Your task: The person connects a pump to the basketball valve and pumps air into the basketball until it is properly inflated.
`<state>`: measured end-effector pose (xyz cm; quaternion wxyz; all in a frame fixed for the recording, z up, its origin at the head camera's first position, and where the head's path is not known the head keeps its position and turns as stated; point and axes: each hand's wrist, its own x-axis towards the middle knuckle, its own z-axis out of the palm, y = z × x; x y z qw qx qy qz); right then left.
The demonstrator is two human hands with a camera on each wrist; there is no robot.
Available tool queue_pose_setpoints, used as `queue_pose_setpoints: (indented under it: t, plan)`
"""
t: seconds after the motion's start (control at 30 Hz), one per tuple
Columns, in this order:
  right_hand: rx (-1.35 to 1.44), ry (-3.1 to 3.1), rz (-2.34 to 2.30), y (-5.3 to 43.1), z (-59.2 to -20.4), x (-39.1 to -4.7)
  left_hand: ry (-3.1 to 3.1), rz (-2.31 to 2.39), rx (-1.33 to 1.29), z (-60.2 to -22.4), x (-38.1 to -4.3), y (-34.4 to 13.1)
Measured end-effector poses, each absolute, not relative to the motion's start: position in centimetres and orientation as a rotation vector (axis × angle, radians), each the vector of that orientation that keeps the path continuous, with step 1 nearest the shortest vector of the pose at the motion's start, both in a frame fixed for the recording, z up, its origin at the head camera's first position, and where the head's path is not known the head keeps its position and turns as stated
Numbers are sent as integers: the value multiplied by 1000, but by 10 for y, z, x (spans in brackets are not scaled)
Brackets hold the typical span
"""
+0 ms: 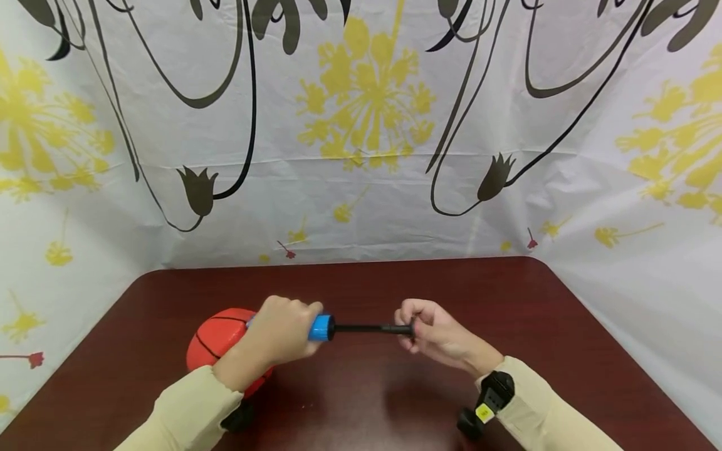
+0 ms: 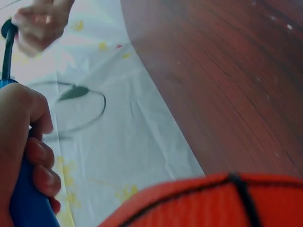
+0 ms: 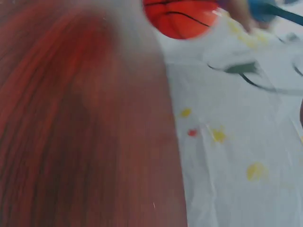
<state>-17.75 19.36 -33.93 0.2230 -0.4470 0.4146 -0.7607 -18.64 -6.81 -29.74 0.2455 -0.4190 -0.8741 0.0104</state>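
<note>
While our left hand point(image 1: 284, 331) wraps round the blue pump point(image 1: 321, 327) over the table point(image 1: 361, 401), our right hand point(image 1: 437, 335) pinches its black end point(image 2: 8, 29). If we pull too hard, the rod point(image 1: 363, 328) might pop out.

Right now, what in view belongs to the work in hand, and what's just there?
Job: left hand, right hand, blue cylindrical pump; probably red ball with black lines.
Just there: dark-red wooden table, white flower-printed cloth, black wrist device.
</note>
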Motion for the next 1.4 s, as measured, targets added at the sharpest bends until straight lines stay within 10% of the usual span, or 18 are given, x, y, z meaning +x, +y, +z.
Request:
queue_pose_setpoints:
  t: [1.4]
  plan:
    - [-1216,1201,-2105,190,-319,-178,-2349,34,-1183,-288,-195,-85]
